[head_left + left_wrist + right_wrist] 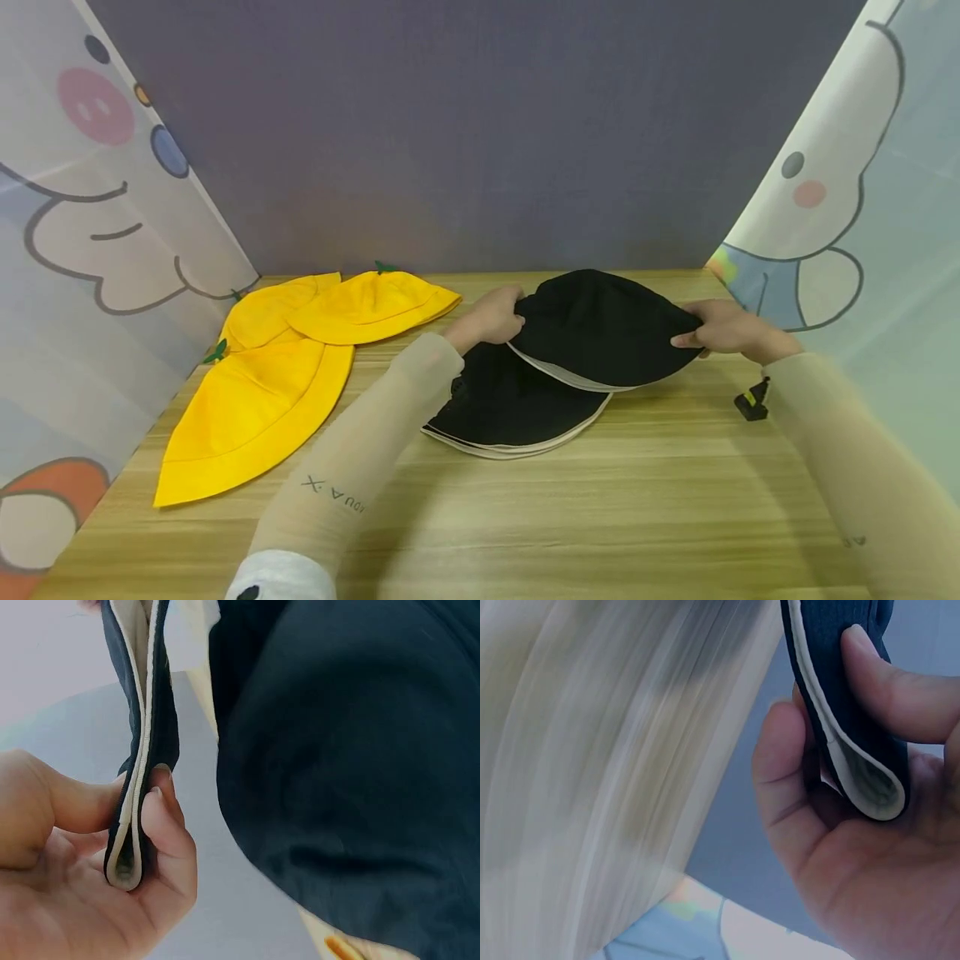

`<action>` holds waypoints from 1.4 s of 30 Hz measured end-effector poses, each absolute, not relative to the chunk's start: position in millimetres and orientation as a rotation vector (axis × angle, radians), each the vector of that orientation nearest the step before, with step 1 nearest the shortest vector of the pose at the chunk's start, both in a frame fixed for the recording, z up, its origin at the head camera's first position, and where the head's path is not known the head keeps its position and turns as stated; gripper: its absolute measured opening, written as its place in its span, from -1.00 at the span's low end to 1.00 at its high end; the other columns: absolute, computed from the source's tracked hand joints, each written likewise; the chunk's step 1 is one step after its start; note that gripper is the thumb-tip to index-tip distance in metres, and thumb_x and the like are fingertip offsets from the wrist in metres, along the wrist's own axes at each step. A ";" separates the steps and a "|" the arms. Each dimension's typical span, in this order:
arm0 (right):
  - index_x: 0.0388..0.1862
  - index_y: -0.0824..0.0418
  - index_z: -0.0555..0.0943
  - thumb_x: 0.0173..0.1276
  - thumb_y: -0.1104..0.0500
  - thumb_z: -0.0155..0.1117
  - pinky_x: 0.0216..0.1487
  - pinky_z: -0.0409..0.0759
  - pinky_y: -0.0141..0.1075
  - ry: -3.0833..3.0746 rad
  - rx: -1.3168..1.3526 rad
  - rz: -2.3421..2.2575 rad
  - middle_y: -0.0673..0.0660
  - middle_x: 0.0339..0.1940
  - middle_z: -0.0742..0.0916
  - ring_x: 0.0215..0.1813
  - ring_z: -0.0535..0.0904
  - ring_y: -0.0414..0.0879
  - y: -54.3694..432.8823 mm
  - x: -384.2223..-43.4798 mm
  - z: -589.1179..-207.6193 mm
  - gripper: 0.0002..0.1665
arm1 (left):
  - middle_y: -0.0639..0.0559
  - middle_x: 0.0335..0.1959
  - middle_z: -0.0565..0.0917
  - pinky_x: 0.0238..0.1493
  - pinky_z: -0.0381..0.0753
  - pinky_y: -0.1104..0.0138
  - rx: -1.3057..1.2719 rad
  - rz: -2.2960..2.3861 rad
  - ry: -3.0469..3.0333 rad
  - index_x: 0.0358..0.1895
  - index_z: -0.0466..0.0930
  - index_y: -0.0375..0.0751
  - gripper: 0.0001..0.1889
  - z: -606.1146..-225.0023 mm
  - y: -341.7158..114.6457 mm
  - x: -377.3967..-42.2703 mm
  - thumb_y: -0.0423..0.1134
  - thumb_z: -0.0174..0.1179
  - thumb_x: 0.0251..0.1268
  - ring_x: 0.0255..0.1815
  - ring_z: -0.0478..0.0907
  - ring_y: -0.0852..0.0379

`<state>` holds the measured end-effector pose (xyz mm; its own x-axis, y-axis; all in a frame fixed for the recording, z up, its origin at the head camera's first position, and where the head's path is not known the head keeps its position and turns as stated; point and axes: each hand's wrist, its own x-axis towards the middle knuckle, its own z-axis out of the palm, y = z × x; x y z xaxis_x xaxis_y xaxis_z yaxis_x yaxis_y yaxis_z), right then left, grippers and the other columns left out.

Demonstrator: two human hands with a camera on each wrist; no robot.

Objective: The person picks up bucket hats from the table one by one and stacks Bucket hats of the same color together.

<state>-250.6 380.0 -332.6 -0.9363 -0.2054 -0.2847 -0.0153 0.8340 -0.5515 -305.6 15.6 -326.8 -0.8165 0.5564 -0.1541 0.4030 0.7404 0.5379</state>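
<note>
Both hands hold a black bucket hat, folded flat, with a pale edge along its brim. My left hand pinches one end of the folded brim; in the left wrist view the thumb and fingers close round the doubled edge. At the opposite end my right hand grips the brim, its thumb on the outer face in the right wrist view. Under and in front of the held hat lies a second black hat on the table, partly covered by it.
Several yellow hats with green sprout tips lie overlapping on the left of the wooden table. A small black object with a yellow mark sits near the right forearm. A grey panel stands behind, with printed cloth at the sides.
</note>
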 end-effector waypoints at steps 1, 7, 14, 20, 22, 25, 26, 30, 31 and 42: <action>0.49 0.56 0.22 0.50 0.11 0.28 -0.12 0.69 -0.10 2.685 -0.174 -0.799 0.50 0.22 0.59 0.12 0.61 0.25 376.4 -250.9 -332.7 -0.19 | -0.21 0.38 0.45 0.25 0.48 0.08 0.748 0.698 2.642 0.45 0.31 -0.30 -0.55 -326.7 11.6 -305.0 -0.28 0.00 0.61 0.31 0.46 -0.12; 0.46 0.54 0.28 0.48 0.10 0.32 -0.13 0.67 -0.12 2.638 -0.208 -0.838 0.39 0.13 0.66 0.00 0.65 0.10 356.8 -251.0 -335.8 -0.21 | -0.20 0.41 0.41 0.15 0.50 0.10 0.724 0.656 2.641 0.47 0.28 -0.28 -0.53 -324.3 -13.4 -296.6 -0.29 0.02 0.60 0.28 0.48 -0.10; 0.25 0.51 0.44 0.46 0.14 0.34 -0.23 0.61 -0.13 2.619 -0.245 -0.865 0.19 -0.12 0.68 -0.22 0.57 -0.03 337.3 -249.5 -337.4 -0.43 | -0.23 0.43 0.39 0.06 0.48 0.14 0.707 0.629 2.643 0.48 0.25 -0.30 -0.51 -327.2 -34.3 -293.1 -0.33 0.02 0.57 0.23 0.48 -0.10; 0.11 0.44 0.48 0.43 0.18 0.36 -0.29 0.60 -0.20 2.571 -0.291 -0.930 0.16 -0.16 0.67 -0.21 0.55 -0.04 318.2 -246.2 -337.4 -0.56 | -0.24 0.41 0.40 0.08 0.50 0.12 0.680 0.632 2.632 0.48 0.25 -0.29 -0.49 -327.7 -57.2 -289.8 -0.33 0.06 0.55 0.16 0.50 -0.11; 0.07 0.43 0.49 0.41 0.19 0.37 -0.31 0.61 -0.20 2.564 -0.311 -0.945 0.16 -0.18 0.66 -0.21 0.55 -0.03 313.0 -245.3 -336.7 -0.58 | -0.24 0.43 0.38 0.15 0.50 0.10 0.682 0.647 2.624 0.50 0.23 -0.29 -0.47 -327.4 -65.0 -288.7 -0.32 0.07 0.55 0.22 0.48 -0.13; 0.03 0.40 0.50 0.38 0.20 0.40 -0.31 0.62 -0.19 2.565 -0.325 -0.953 0.14 -0.20 0.65 -0.22 0.55 -0.03 304.8 -244.1 -335.8 -0.60 | -0.24 0.47 0.35 0.24 0.47 0.07 0.678 0.665 2.616 0.52 0.21 -0.28 -0.45 -326.5 -75.7 -286.7 -0.32 0.08 0.56 0.31 0.43 -0.13; 0.01 0.40 0.50 0.38 0.20 0.41 -0.31 0.62 -0.18 2.563 -0.327 -0.955 0.14 -0.22 0.65 -0.22 0.55 -0.03 302.3 -243.8 -335.7 -0.61 | -0.23 0.46 0.36 0.21 0.46 0.07 0.670 0.670 2.612 0.51 0.22 -0.28 -0.46 -326.1 -78.8 -286.2 -0.32 0.08 0.56 0.28 0.44 -0.13; 0.01 0.39 0.50 0.37 0.18 0.42 -0.30 0.65 -0.13 2.546 -0.344 -0.969 0.14 -0.22 0.67 -0.25 0.57 -0.05 292.8 -243.1 -335.4 -0.60 | -0.21 0.31 0.47 0.04 0.48 0.14 0.668 0.658 2.617 0.42 0.30 -0.32 -0.53 -322.6 -90.3 -283.4 -0.33 0.10 0.54 0.06 0.49 -0.08; 0.01 0.38 0.51 0.37 0.18 0.43 -0.29 0.66 -0.12 2.539 -0.349 -0.978 0.14 -0.21 0.67 -0.26 0.57 -0.05 290.2 -242.8 -335.9 -0.60 | -0.21 0.28 0.49 -0.04 0.48 0.16 0.664 0.650 2.615 0.40 0.31 -0.33 -0.55 -321.6 -92.9 -282.6 -0.33 0.11 0.54 -0.04 0.49 -0.07; 0.05 0.39 0.55 0.35 0.22 0.44 -0.25 0.68 -0.08 2.484 -0.402 -0.966 0.13 -0.22 0.70 -0.23 0.60 -0.06 267.9 -237.4 -344.8 -0.60 | -0.24 0.24 0.47 -0.26 0.67 0.26 0.614 0.690 2.516 0.38 0.31 -0.32 -0.57 -332.8 -119.0 -271.4 -0.34 0.10 0.55 -0.31 0.59 0.03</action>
